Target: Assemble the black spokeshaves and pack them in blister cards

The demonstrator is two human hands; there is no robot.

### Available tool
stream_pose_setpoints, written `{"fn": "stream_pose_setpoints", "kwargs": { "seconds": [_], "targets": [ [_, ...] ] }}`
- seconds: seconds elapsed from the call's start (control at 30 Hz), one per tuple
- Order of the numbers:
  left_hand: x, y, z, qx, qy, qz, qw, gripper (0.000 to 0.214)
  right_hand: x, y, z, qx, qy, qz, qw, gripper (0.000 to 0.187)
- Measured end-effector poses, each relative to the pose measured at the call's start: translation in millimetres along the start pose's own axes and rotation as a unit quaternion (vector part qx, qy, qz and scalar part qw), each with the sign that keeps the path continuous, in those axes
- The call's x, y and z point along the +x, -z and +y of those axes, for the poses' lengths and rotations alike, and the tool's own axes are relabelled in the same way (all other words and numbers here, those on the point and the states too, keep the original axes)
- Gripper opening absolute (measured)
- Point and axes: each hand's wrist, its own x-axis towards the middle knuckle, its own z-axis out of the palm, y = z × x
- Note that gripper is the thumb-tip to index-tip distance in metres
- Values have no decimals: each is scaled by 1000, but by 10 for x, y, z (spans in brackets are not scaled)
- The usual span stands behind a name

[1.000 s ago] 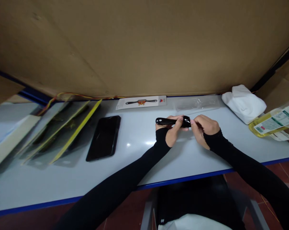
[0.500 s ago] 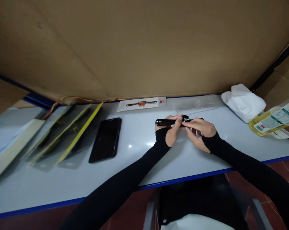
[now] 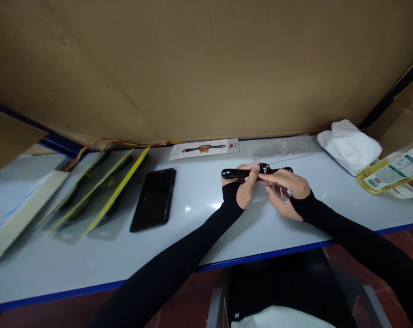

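Note:
A black spokeshave [image 3: 236, 173] lies crosswise in front of me, just above the table, its metal fittings showing at the middle. My left hand [image 3: 246, 189] is closed around it left of the middle, the thumb on top and the other fingers mostly behind. My right hand [image 3: 289, 187] reaches in from the right. Its index finger is stretched along the near side of the spokeshave's middle, touching it by the left thumb. The right thumb hangs apart below, and the other fingers are loosely bent. The right handle tip shows beyond the right hand.
Behind the hands lie a printed card [image 3: 204, 149] picturing a spokeshave and a clear plastic package [image 3: 281, 148]. To the left are a black phone [image 3: 153, 200] and several yellow-edged packs [image 3: 119, 189]. A white cloth bundle [image 3: 350, 146] and an oil bottle [image 3: 384, 176] stand right.
The right thumb has moved slightly down, away from the spokeshave, and more of the middle fittings and right handle shows. The left hand keeps its hold. The whole view has shifted a little.

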Motion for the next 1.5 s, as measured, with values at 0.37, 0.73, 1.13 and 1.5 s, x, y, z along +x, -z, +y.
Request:
{"fn": "stream_pose_setpoints", "kwargs": {
  "seconds": [0.37,0.73,1.13,1.5],
  "targets": [
    [17,-12,23,4,3,11,1000,41,39,66,47,-79,17,13,997,9],
    [8,-25,30,16,1,29,999,43,3,43,77,-88,10,21,996,12],
    [13,-19,39,24,-1,22,999,47,6,49,76,-99,6,14,995,4],
    [0,-28,57,16,-1,13,1000,45,-9,13,110,-127,17,11,992,40]
  ]
}}
